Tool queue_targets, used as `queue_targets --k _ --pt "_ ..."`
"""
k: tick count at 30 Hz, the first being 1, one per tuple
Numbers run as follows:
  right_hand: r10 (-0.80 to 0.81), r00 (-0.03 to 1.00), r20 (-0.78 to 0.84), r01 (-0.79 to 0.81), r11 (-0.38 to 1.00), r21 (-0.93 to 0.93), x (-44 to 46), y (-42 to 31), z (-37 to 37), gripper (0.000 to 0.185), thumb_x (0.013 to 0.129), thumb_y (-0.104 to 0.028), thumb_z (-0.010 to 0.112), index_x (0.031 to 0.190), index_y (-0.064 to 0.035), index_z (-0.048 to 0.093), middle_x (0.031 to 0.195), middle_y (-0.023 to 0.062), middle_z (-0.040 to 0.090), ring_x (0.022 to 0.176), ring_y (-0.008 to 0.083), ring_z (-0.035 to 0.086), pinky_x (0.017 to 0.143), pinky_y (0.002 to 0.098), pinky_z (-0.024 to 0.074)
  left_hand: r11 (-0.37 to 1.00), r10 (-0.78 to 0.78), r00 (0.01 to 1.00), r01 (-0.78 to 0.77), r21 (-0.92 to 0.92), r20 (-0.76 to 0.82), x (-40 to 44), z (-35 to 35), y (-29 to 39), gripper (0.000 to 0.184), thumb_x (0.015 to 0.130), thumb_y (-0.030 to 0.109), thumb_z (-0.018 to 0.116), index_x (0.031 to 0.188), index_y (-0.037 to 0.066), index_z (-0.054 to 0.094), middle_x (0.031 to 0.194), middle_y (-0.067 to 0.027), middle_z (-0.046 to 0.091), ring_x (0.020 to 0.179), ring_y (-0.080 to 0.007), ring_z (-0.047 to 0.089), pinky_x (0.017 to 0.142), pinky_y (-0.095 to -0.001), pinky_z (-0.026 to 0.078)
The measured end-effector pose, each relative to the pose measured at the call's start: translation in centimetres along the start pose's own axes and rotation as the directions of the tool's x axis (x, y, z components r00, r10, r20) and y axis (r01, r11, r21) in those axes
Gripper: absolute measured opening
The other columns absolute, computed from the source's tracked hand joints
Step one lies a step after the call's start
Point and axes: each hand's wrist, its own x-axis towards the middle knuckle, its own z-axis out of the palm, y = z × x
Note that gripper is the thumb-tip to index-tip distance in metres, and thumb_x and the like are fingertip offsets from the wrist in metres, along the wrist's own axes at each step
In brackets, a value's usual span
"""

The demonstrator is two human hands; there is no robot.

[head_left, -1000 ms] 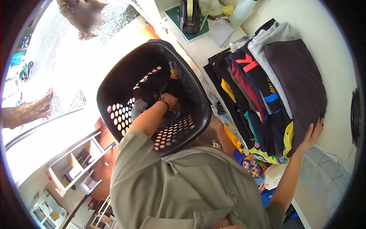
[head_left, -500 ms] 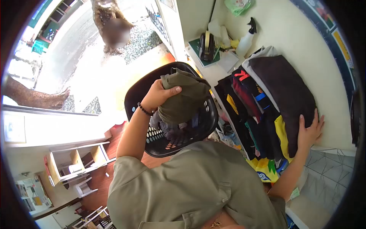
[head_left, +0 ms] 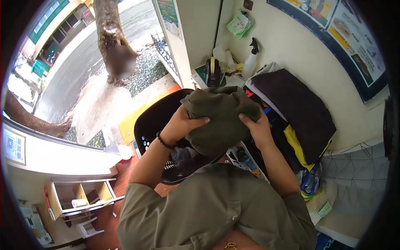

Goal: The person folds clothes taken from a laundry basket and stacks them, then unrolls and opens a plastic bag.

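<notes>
An olive-green piece of cloth [head_left: 218, 121], bunched up like a garment, is held between both hands in front of my chest. My left hand [head_left: 183, 125] grips its left side with the thumb on top. On the right side, my right hand [head_left: 256, 125] closes round it, thumb also on top. Below and left of the cloth stands a black laundry basket [head_left: 143, 121] with grey clothes [head_left: 183, 158] inside. To the right, a dark folded garment [head_left: 293, 108] lies over a stack of clothes, with a yellow one [head_left: 296, 143] showing at the edge.
A white spray bottle [head_left: 250, 60], a tape dispenser [head_left: 213, 73] and papers sit at the back of the counter. Posters [head_left: 354, 41] hang on the right wall. A white shelf unit [head_left: 83, 196] stands on the wooden floor at left, near the bright opening outside.
My right hand has left the dark garment on the stack and now holds the right side of the olive cloth. The cloth has shifted right, and the view has tilted up.
</notes>
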Motion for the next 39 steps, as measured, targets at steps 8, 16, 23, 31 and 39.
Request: queue_targets --k 8,16,23,31,39 --pt "-0.329 0.917 0.225 0.395 0.822 -0.411 -2.9 -0.3 2.5 0.069 0.075 -0.022 0.082 0.132 -0.001 0.049 0.13 0.0149 0.055 0.115 0.0228 0.056 0.095 0.0341 0.0447 0.68 0.164 0.953 -0.297 0.67 0.256 0.9 5.7 4.9 0.064 0.075 0.043 0.079 0.116 0.003 0.05 0.091 -0.017 0.066 0.09 -0.0365 0.066 0.074 -0.0387 0.052" --pt "0.122 0.976 -0.181 -0.146 0.981 -0.127 -4.0 -10.2 -1.2 0.039 0.089 -0.022 0.069 0.116 0.0041 0.06 0.107 0.0101 0.068 0.096 0.0168 0.063 0.086 0.0312 0.0502 0.475 0.653 0.742 -0.56 0.678 0.155 2.5 6.6 4.1 0.07 0.084 0.05 0.064 0.129 -0.001 0.048 0.122 -0.0187 0.052 0.114 -0.0346 0.049 0.1 -0.0425 0.033" --pt "-0.311 0.683 -0.661 0.308 0.943 -0.126 -3.8 -16.8 -12.5 0.063 0.083 -0.033 0.074 0.124 0.0097 0.052 0.12 0.0177 0.061 0.105 0.0249 0.061 0.09 0.0348 0.0486 0.65 0.555 0.831 -0.407 0.642 -0.035 2.7 5.0 -0.8 0.043 0.089 0.025 0.061 0.124 0.001 0.053 0.119 -0.0161 0.055 0.113 -0.0309 0.05 0.101 -0.0407 0.036" --pt "-0.172 0.521 -0.836 -0.188 0.932 -0.309 -8.6 -6.2 -26.0 0.066 0.085 -0.021 0.071 0.139 0.0013 0.04 0.13 0.0187 0.055 0.114 0.0281 0.056 0.094 0.0389 0.0484 0.636 0.286 0.956 -0.24 0.733 0.064 1.6 -0.7 -7.1 0.037 0.089 0.029 0.063 0.116 0.004 0.058 0.108 -0.0144 0.06 0.097 -0.0289 0.06 0.089 -0.0409 0.044" --pt "-0.78 0.53 -0.333 -0.662 -0.135 -0.737 -6.2 -9.3 -28.1 0.08 0.088 -0.054 0.059 0.149 -0.0106 0.03 0.147 0.0272 0.034 0.138 0.0402 0.031 0.109 0.0496 0.0332 0.559 0.062 0.998 -0.037 0.828 0.003 3.7 -6.4 -15.4 0.033 0.088 0.036 0.062 0.108 0.01 0.064 0.101 -0.0132 0.064 0.094 -0.0302 0.063 0.081 -0.042 0.049"
